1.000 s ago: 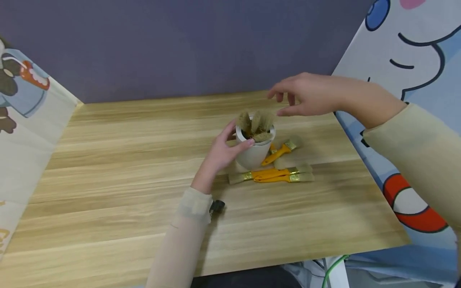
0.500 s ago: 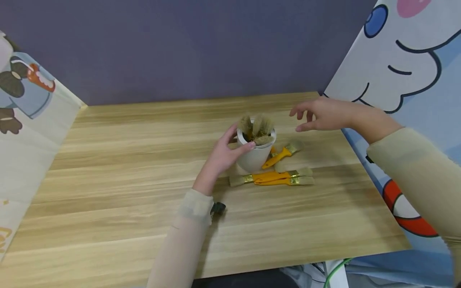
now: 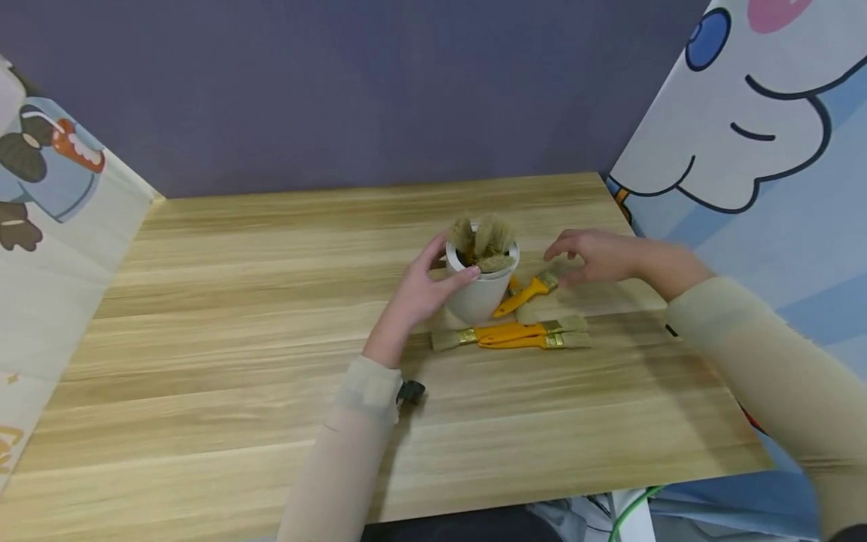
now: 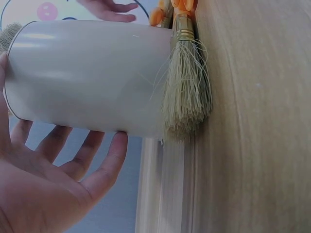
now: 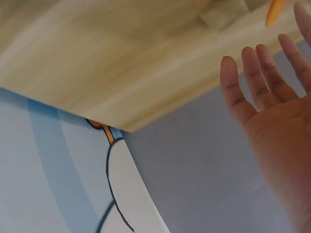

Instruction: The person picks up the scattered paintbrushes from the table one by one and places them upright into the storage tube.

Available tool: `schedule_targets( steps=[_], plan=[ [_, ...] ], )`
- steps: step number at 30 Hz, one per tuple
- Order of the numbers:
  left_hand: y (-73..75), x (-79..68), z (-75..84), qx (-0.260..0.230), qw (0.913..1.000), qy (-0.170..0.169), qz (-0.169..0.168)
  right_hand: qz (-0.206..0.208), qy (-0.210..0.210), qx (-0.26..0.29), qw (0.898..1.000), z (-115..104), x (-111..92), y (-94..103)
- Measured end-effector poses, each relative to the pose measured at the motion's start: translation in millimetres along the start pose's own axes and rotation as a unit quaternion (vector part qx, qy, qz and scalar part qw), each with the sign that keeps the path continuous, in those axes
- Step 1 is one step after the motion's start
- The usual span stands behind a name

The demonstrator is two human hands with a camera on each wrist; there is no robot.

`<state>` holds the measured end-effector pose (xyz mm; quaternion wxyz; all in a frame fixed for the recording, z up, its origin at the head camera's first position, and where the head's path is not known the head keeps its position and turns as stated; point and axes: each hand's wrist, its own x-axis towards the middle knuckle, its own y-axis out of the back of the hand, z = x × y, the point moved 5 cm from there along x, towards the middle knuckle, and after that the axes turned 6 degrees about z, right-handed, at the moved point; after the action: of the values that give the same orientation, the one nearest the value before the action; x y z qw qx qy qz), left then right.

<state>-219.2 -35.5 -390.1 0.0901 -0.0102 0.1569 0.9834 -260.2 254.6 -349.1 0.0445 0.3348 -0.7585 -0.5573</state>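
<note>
My left hand (image 3: 418,297) grips a white cup (image 3: 470,299) on the table, thumb at the near rim and fingers round the left side. Several brushes stand in the cup, their pale bristles (image 3: 494,237) upward and handles hidden inside. In the left wrist view, the hand's fingers touch the cup wall (image 4: 87,77). Right of the cup lies a paintbrush (image 3: 527,292) with an orange handle, over another one mostly covered. Close by its bristle end, my right hand (image 3: 599,256) hovers with relaxed fingers, holding nothing.
Several more orange-handled paintbrushes (image 3: 518,335) lie in a row just in front of the cup. The wooden table (image 3: 237,324) meets a dark wall (image 3: 339,90) at the back. Printed panels (image 3: 738,173) stand at both sides.
My right hand has moved right and then down, from above the table behind the cup to beside the loose paintbrush. The left hand and cup stay in place.
</note>
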Motion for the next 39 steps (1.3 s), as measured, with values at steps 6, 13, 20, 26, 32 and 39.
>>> schedule_targets(
  steps=[6, 13, 20, 26, 32, 39],
  plan=[
    [0.5, -0.4, -0.6, 0.006, 1.0, 0.005, 0.001, -0.014, 0.007, 0.006, 1.0, 8, 4, -18.3],
    [-2.0, -0.3, -2.6, 0.011, 0.9999, 0.0, 0.0, -0.016, 0.018, -0.014, 1.0, 15, 5, -31.0],
    [-2.1, -0.3, -4.2, 0.011, 0.9999, 0.003, 0.001, -0.016, 0.02, -0.01, 1.0, 17, 6, -35.8],
    [-2.3, 0.1, -4.4, 0.009, 1.0, 0.003, 0.003, -0.019, 0.012, -0.009, 1.0, 17, 8, -36.4],
    [-2.1, -0.2, -5.4, 0.008, 1.0, 0.001, 0.003, -0.018, 0.028, -0.016, 0.999, 16, 7, -36.4],
    [-1.7, -0.3, -4.0, 0.006, 0.9999, -0.008, 0.004, -0.001, 0.041, -0.008, 0.999, 17, 3, -38.4]
  ],
)
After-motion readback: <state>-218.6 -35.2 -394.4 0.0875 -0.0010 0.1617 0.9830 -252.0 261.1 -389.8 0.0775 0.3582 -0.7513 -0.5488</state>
